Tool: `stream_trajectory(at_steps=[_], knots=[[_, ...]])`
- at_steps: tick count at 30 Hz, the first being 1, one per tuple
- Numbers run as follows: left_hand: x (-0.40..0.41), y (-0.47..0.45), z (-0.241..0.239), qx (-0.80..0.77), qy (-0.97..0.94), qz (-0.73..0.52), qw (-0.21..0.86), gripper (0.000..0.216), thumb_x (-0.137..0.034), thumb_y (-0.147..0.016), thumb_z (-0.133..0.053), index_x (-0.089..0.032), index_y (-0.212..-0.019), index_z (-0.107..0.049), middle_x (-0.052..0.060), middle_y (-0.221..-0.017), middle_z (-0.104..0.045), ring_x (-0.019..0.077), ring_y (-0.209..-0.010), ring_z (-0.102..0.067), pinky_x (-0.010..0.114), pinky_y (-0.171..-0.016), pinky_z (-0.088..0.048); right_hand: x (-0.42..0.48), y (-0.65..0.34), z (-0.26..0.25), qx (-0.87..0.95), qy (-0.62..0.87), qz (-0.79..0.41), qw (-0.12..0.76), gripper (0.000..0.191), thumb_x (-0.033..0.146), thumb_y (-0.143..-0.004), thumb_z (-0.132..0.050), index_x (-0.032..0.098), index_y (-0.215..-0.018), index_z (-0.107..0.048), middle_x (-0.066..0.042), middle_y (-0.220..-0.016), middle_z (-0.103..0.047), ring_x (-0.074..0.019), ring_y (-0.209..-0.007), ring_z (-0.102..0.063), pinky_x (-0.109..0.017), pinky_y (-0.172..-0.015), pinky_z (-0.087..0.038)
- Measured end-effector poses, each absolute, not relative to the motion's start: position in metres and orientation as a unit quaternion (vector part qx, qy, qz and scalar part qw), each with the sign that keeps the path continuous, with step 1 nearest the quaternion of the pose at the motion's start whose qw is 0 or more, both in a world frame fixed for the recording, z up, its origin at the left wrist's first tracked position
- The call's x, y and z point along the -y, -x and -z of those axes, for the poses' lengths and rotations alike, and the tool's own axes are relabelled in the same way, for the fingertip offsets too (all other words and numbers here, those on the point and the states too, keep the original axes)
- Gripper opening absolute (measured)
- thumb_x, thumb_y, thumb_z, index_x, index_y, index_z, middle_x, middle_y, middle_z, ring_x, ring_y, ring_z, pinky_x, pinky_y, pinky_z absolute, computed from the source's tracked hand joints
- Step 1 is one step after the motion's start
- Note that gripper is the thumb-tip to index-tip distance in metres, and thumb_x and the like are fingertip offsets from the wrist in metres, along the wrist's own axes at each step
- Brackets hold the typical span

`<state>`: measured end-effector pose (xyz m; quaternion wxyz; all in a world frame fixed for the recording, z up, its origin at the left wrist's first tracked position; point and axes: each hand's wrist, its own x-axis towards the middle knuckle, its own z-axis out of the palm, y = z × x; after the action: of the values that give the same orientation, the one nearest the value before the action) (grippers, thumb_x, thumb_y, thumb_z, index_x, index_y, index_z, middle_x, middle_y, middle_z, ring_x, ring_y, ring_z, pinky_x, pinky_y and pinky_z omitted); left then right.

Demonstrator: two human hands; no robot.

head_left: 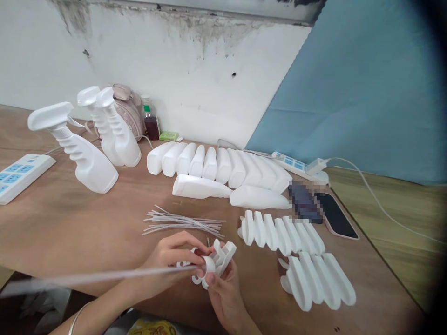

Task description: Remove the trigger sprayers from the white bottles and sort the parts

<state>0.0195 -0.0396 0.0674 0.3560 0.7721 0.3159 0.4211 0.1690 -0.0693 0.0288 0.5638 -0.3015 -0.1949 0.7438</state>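
Observation:
In front of me both hands close around a white trigger spray head (226, 257). My right hand (226, 293) grips its body from below and the right. My left hand (174, 255) pinches at its round collar, with the fingers wrapped over. A long thin white dip tube (115, 274) runs from the collar out to the left and blurs toward its far end. Small white rounded parts (199, 280) show just below the fingers, partly covered. Beyond my left hand lies a loose pile of white dip tubes (185, 222).
White bottles (223, 167) lie in a row at the back. More spray heads (279, 232) are lined up at right, near two phones (337, 216). Assembled spray bottles (94, 163) stand at left beside a power strip (26, 174); another power strip (296, 166) sits back right.

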Motion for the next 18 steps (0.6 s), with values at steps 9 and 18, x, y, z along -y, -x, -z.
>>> stream_trajectory(at_steps=[9,18], knots=[[0.054,-0.022,-0.069,-0.292,-0.785,-0.469,0.28,0.015,-0.015,-0.082,-0.051,-0.017,-0.09,-0.063,0.013,-0.099,-0.066,0.0166,-0.084,-0.063,0.025,-0.072,-0.052,0.075,-0.164,-0.037,0.207,0.3,-0.747,0.557,0.041,0.025,-0.053,-0.079,0.021,-0.085,-0.055,0.003,-0.069,-0.061,-0.0078,-0.057,-0.055,-0.019,-0.054,-0.047],[0.069,-0.032,-0.066,-0.314,-0.71,-0.544,0.317,0.021,-0.008,-0.08,-0.05,-0.016,-0.096,-0.062,0.012,-0.103,-0.066,0.0203,-0.09,-0.064,0.029,-0.077,-0.053,0.077,-0.161,-0.046,0.208,0.273,-0.769,0.539,0.039,0.029,-0.052,-0.079,0.021,-0.083,-0.057,0.001,-0.07,-0.06,-0.0108,-0.061,-0.055,-0.024,-0.057,-0.046]])
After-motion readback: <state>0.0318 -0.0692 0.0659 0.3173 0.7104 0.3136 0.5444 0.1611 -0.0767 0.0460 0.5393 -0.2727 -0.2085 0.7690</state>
